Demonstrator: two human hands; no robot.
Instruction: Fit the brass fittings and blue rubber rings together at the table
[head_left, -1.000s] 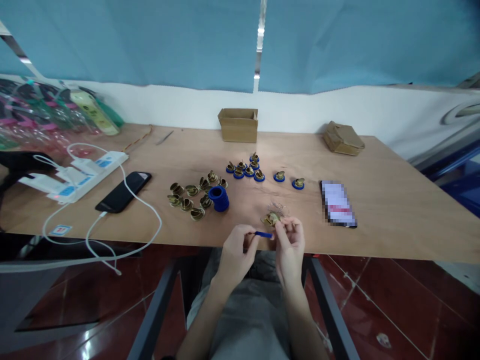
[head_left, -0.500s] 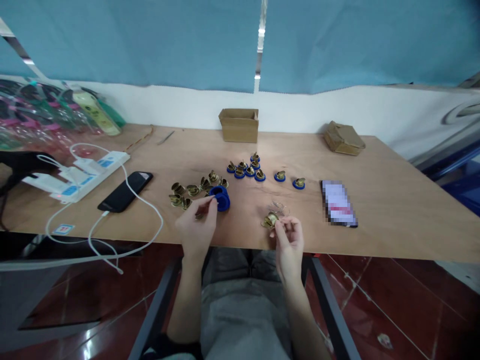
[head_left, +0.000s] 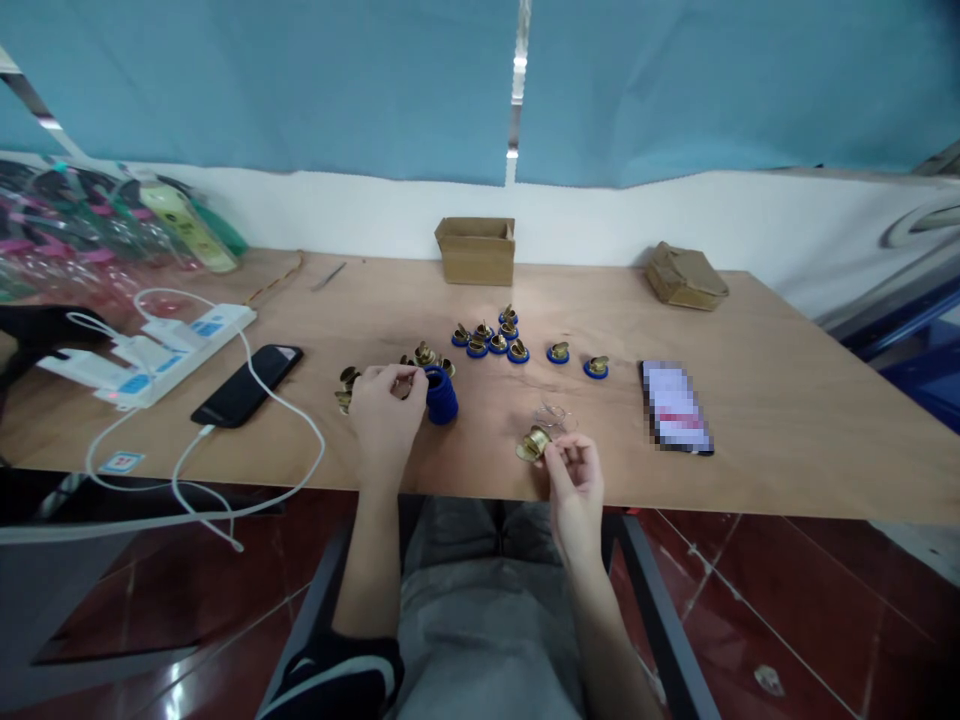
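Note:
My left hand (head_left: 384, 412) reaches over a heap of brass pieces (head_left: 421, 354) on the wooden table (head_left: 787, 400), fingers curled down beside a stack of blue rings (head_left: 441, 394); what it grips, if anything, is hidden. My right hand (head_left: 574, 472) pinches a brass piece (head_left: 533, 443) near the table's front edge. Thin wire loops (head_left: 555, 414) lie just behind it. Several brass pieces seated on blue rings (head_left: 495, 338) stand further back.
A black phone (head_left: 247, 384) on a white cable and power strips (head_left: 150, 345) lie at the left. Another phone (head_left: 675, 406) lies at the right. A small open carton (head_left: 475, 248) and a brown packet (head_left: 686, 275) sit at the back.
My left hand left the right hand, dropped the blue ring it held, and moved left and forward onto the brass heap beside the blue stack. My right hand kept its brass piece.

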